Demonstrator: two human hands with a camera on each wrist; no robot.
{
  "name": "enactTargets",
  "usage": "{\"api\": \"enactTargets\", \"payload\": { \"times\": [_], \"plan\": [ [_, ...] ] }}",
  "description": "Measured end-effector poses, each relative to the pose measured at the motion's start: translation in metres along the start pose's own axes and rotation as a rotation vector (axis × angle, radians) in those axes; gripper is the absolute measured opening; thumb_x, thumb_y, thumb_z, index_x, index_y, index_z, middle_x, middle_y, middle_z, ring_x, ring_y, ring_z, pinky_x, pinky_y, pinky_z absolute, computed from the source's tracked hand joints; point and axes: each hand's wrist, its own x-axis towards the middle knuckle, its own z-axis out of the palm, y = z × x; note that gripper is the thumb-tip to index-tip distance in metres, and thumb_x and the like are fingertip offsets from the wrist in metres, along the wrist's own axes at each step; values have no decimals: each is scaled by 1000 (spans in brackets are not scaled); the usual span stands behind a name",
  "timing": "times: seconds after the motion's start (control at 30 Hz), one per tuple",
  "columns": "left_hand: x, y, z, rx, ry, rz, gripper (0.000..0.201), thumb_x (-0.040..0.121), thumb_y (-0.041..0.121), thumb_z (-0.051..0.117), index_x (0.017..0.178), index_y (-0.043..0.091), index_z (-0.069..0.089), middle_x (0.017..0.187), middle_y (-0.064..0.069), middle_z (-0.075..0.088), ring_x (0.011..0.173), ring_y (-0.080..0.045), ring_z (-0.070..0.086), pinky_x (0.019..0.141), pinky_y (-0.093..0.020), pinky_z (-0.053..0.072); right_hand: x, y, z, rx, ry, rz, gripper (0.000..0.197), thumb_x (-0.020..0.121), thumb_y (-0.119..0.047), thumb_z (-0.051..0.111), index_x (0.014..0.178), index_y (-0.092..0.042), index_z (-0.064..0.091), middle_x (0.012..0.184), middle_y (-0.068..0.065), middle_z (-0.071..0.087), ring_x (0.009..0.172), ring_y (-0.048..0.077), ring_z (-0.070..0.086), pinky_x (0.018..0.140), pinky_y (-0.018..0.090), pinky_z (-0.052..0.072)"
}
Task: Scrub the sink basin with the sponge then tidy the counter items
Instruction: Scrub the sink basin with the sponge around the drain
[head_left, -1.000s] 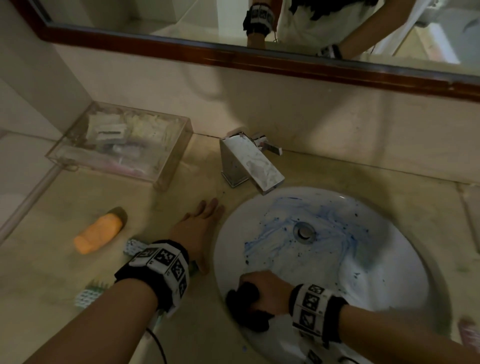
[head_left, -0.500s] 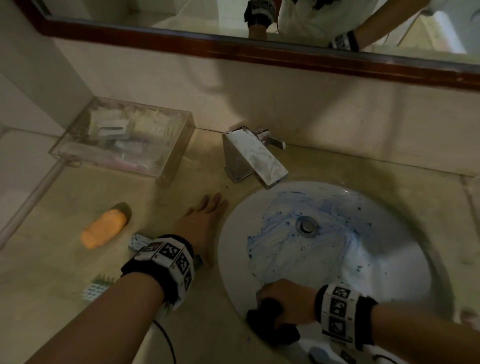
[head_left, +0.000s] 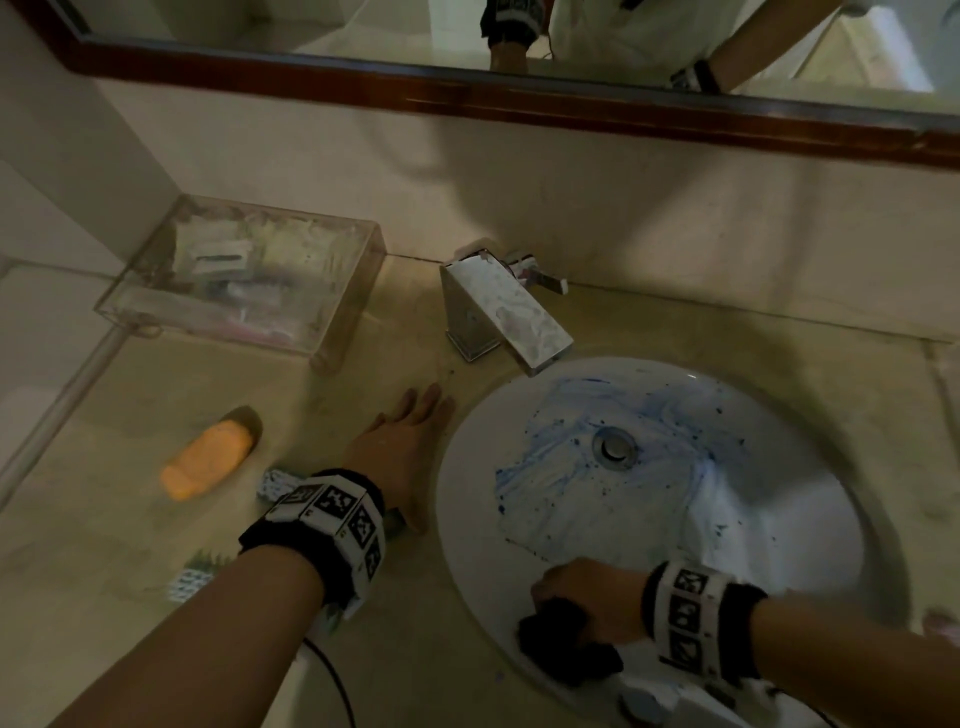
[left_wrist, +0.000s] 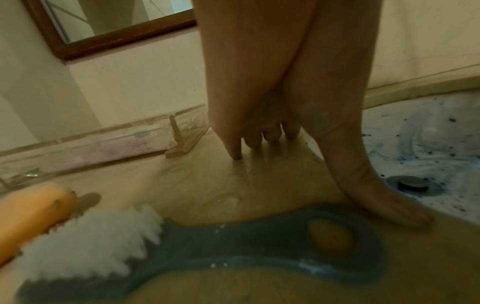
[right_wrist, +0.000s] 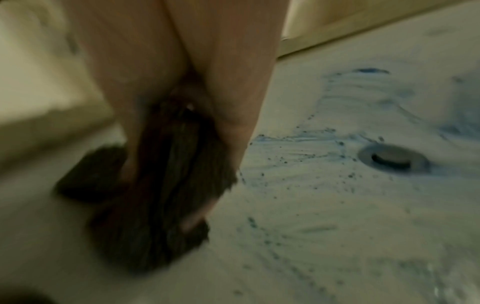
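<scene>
A dark sponge (head_left: 566, 644) is gripped in the curled fingers of the right hand (head_left: 592, 597) and pressed against the near wall of the sink basin (head_left: 779, 519). Blue smears are seen around the drain (head_left: 614, 448). The left hand (head_left: 400, 447) is laid flat, fingers straight, on the counter (head_left: 130, 545), holding nothing. An orange bottle (head_left: 208, 460) is lying nearby.
</scene>
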Motion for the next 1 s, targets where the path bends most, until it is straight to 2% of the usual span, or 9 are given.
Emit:
{"api": "enactTargets", "payload": {
  "times": [0.1,0.3,0.43,0.53,0.67,0.77,0.87,0.93,1.0],
  "plan": [
    [0,0,1,2,9,-7,141,54,33,90,151,23,-12,159,3,-23,149,-24,-15,124,-46,9,12,-1,-9,-43,79,96,47,94,-13,50,139,-6,39,138,22,42,126,37,45,105,42,38],
    [1,0,1,8,1,-11,142,54,32,90,151,23,-12,159,2,-23,149,-24,-15,123,-47,11,45,11,-32,-2,303,228,55,94,-5,48,146,-14,30,137,20,40,120,37,49,100,40,41],
    [0,1,0,-3,5,-9,140,55,31,90,152,22,-11,159,3,-23,149,-24,-15,123,-46,11,39,7,-30,155,307,110,40,92,-17,57,129,-3,52,130,19,54,120,30,52,100,33,39],
    [1,-1,2,-9,16,-6,140,55,33,90,152,23,-10,159,4,-23,149,-23,-15,123,-45,11,36,-11,-12,228,265,-17,32,86,-20,61,107,4,60,113,23,63,105,29,60,82,24,38],
    [2,-2,4,-4,21,0,141,54,35,90,151,22,-11,159,3,-22,149,-24,-15,124,-44,9,55,-14,-19,292,438,46,5,90,-10,52,91,-7,56,100,21,61,96,25,59,74,22,31],
    [1,-1,1,-5,14,0,139,56,33,89,151,22,-12,159,3,-23,149,-23,-16,124,-45,8,72,-3,-43,295,510,157,17,93,-15,49,107,-7,57,118,21,60,109,29,57,85,32,41],
    [2,-1,1,11,-2,2,141,54,33,90,151,22,-13,159,2,-24,149,-24,-16,123,-46,11,78,4,-60,223,485,223,27,92,-16,53,119,-11,52,127,21,55,117,32,54,96,37,42],
    [3,-2,1,7,-6,-3,143,53,35,90,151,23,-13,159,2,-24,149,-25,-16,123,-45,11,74,1,-64,179,452,218,36,90,-17,57,124,-6,51,125,22,54,115,32,54,94,37,43],
    [3,-3,2,4,-5,1,144,52,37,90,151,23,-13,159,2,-24,149,-25,-16,123,-45,10,65,-9,-56,194,386,124,25,90,-19,59,110,-5,56,110,20,59,100,27,57,83,35,42]
  ]
}}
